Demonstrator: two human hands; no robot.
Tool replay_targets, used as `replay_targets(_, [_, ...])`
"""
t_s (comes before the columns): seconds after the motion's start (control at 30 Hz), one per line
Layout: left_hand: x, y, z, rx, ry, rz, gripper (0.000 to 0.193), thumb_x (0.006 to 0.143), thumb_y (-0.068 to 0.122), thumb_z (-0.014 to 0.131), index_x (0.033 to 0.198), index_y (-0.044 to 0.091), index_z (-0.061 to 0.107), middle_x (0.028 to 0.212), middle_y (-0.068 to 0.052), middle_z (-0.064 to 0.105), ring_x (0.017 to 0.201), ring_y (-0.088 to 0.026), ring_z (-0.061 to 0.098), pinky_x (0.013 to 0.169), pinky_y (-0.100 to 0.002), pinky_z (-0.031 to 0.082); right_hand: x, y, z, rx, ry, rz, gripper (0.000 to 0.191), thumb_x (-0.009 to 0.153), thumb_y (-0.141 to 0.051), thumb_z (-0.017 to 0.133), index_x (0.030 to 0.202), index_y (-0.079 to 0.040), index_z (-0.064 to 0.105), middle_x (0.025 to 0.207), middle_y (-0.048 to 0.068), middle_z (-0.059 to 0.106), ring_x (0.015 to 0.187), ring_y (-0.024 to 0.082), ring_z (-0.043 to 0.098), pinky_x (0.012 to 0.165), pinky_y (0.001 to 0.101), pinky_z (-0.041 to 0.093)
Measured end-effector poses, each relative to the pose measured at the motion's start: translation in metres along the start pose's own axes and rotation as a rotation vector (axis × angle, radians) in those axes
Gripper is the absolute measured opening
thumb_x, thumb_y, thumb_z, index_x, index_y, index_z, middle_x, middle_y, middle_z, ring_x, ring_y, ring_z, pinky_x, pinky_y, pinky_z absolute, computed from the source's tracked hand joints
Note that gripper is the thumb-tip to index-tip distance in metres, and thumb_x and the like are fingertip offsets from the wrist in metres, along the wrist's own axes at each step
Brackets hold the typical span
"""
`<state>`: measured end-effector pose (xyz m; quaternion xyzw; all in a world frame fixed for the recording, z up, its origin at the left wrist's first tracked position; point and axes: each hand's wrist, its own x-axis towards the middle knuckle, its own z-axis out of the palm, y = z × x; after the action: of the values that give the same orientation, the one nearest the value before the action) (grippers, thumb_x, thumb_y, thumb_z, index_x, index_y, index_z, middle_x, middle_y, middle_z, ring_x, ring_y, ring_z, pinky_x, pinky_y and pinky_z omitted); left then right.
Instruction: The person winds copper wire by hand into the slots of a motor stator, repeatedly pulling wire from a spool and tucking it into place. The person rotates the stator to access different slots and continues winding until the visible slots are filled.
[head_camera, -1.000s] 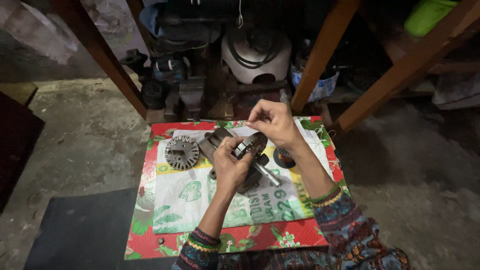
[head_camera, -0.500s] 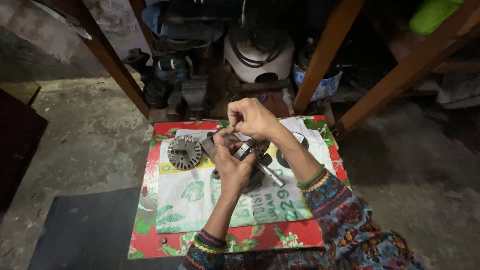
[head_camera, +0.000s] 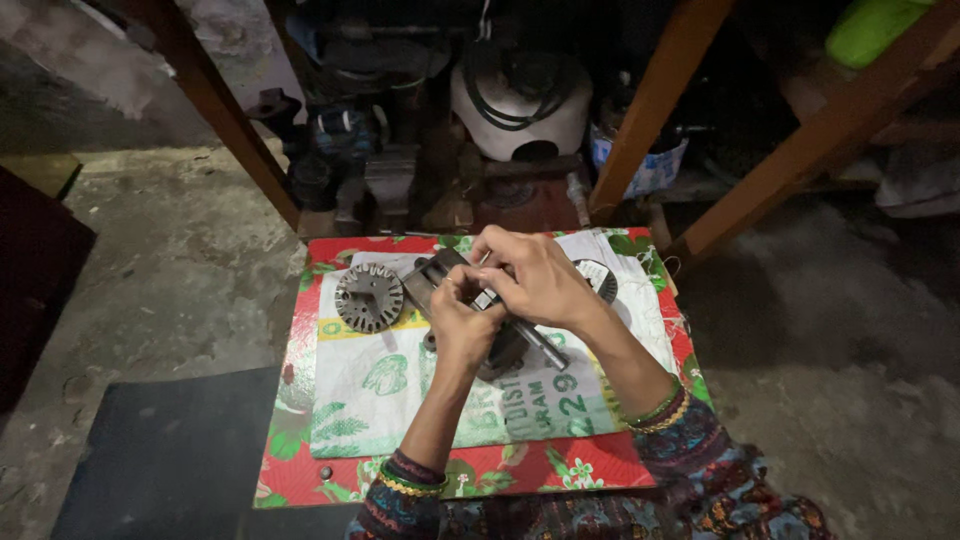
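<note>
Head view: a person sits over a white printed sack (head_camera: 400, 400) spread on a red floral cloth (head_camera: 300, 400) on a concrete floor. All places below are given against the sack. Over its upper middle both hands meet on a dark metal motor part (head_camera: 500, 345) with a steel shaft (head_camera: 545, 348) that juts out toward the sack's right edge. The left hand (head_camera: 462, 325) comes up from the near edge, its fingers curled tightly round the body of the part, gripping it from below. The right hand (head_camera: 535, 280) lies over the top of the part, fingers bent and pinched down on its upper end, touching the left hand's fingertips; whether a small piece sits between those fingertips cannot be told. A flat grey metal bracket (head_camera: 425, 280) lies just beyond the left hand, touching or nearly touching the part. At the sack's upper left lies a round slotted stator core (head_camera: 368, 297), apart from both hands. At the upper right, partly hidden behind the right hand, a round dark disc (head_camera: 600, 280) rests. Beyond the sack's far edge stand wooden legs (head_camera: 650, 110) and a white rounded appliance (head_camera: 520, 95).
</note>
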<state>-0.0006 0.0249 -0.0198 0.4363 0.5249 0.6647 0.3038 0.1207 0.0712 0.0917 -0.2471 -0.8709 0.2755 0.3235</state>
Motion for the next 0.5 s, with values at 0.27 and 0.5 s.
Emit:
replay_targets(0.27, [-0.007, -0.013, 0.001, -0.114, 0.021, 0.029, 0.019, 0.072, -0.005, 0.076, 0.089, 0.0, 0.069, 0.087, -0.002, 0.071, 0.083, -0.008, 0.064, 0.078, -0.024, 0.052, -0.039, 0.005, 0.002, -0.06, 0.213, -0.166, 0.022, 0.087, -0.004, 0.074, 0.108, 0.0, 0.068, 0.101, 0.013, 0.075, 0.092, 0.024, 0.076, 0.078, 0.0337, 0.06])
replay_targets(0.5, [-0.009, -0.005, -0.002, -0.092, 0.03, 0.036, 0.021, 0.073, -0.002, 0.082, 0.092, 0.0, 0.073, 0.088, 0.0, 0.073, 0.081, -0.005, 0.064, 0.074, -0.022, 0.053, -0.06, 0.006, 0.016, -0.045, 0.348, -0.045, 0.017, 0.085, -0.003, 0.079, 0.1, -0.002, 0.072, 0.087, 0.006, 0.073, 0.064, 0.01, 0.064, 0.058, 0.0258, 0.049])
